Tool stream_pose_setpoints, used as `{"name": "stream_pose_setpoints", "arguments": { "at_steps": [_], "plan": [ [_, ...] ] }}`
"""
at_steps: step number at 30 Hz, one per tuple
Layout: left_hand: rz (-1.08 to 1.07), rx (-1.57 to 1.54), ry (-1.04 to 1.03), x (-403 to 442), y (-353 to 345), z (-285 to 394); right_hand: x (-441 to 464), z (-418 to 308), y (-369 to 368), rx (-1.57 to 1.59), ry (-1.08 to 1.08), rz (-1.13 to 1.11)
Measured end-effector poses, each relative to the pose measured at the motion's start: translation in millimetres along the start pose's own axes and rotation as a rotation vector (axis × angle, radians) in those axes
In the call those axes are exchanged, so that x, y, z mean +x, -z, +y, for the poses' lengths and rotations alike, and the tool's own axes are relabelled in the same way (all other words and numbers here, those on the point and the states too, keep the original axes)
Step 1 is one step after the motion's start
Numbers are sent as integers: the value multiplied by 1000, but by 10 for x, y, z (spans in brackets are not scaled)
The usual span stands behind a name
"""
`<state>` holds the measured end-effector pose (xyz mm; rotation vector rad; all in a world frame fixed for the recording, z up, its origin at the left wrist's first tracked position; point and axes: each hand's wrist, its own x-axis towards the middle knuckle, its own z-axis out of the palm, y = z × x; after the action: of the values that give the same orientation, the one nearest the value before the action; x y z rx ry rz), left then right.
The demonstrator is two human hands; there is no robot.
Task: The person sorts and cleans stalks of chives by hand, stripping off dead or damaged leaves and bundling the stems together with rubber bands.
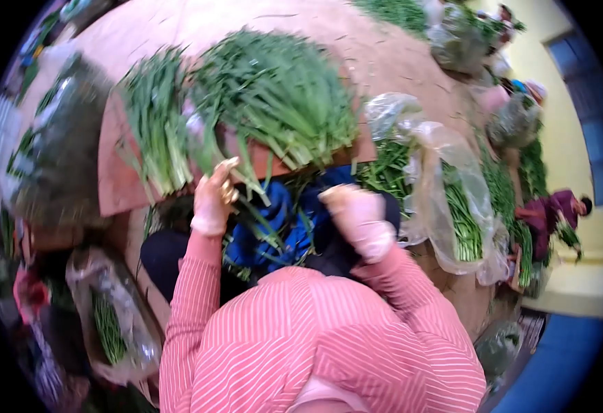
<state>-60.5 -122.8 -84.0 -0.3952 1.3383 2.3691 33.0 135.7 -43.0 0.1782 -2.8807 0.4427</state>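
A broad fan of garlic chives (281,103) lies on a reddish-brown board (119,182) in front of me, leaf tips pointing away. A smaller bunch of chives (157,131) lies to its left, stems toward me. At the board's near edge, my gloved left hand (212,199) is closed, with a few chive leaves running up from its fingers. My gloved right hand (358,217) is curled shut near my right knee, blurred by motion; whatever is in its fingers is hidden. Loose leaves lie on the blue cloth (263,227) in my lap between the hands.
Clear plastic bags of greens stand at left (64,151), lower left (112,316) and right (453,199). More greens and bags line the floor along the yellow wall (553,103). A person in a maroon top (556,206) holds greens at far right. Another person sits at far left.
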Motion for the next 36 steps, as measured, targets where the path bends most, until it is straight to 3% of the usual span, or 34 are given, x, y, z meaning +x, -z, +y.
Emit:
{"name": "stream_pose_setpoints", "arguments": {
  "at_steps": [4, 5, 6, 8, 10, 12, 13, 14, 16, 18, 19, 21, 24, 26, 30, 31, 32, 34, 36],
  "plan": [
    [3, -96, 49, 26, 103, -149, -40, 665, 690, -42, -508, 190],
    [-8, -100, 72, 66, 135, -214, -124, 1057, 667, -330, -318, 251],
    [-14, -90, 85, 54, 153, -237, -108, 1059, 762, -608, -437, 39],
    [141, -14, 117, 15, 86, -215, -47, 880, 724, -572, -256, 206],
    [187, 33, 131, -48, 19, -173, 131, 417, 518, -94, -147, 235],
    [162, -113, 162, 17, 39, -214, 196, -12, 98, 251, -190, 32],
    [-176, -333, 119, 175, 261, -377, 281, -121, -139, 255, -165, -182],
    [-174, -331, 119, 148, 246, -346, 367, -232, -311, 303, -171, -381],
    [44, -122, 118, 71, 204, -242, 463, -324, -805, 403, -296, -494],
    [25, -89, 154, 35, 187, -200, 589, -360, -1118, 908, -565, -701],
    [15, -14, 163, 8, 168, -172, 596, -365, -1177, 910, -560, -702],
    [21, 92, 166, -8, 154, -180, 614, -425, -1184, 1261, -682, -603],
    [-3, 238, 168, -65, 81, -130, 581, -622, -996, 1190, -565, -539],
    [2, 299, 192, -88, 27, -123, 508, -760, -935, 1307, -554, -532],
    [-10, 228, 90, -86, 101, -81, 324, -689, -858, 1287, -606, -620],
    [-1, 245, 53, -52, 195, -73, 215, -619, -842, 1084, -570, -692],
    [9, 262, 16, -17, 266, -74, 59, -432, -911, 780, -406, -849],
    [191, 162, 46, -82, 174, 29, -87, -289, -799, 45, -26, -950],
    [103, 91, 38, -44, 263, 0, 110, -391, -641, 128, -176, -832]
  ]
}}
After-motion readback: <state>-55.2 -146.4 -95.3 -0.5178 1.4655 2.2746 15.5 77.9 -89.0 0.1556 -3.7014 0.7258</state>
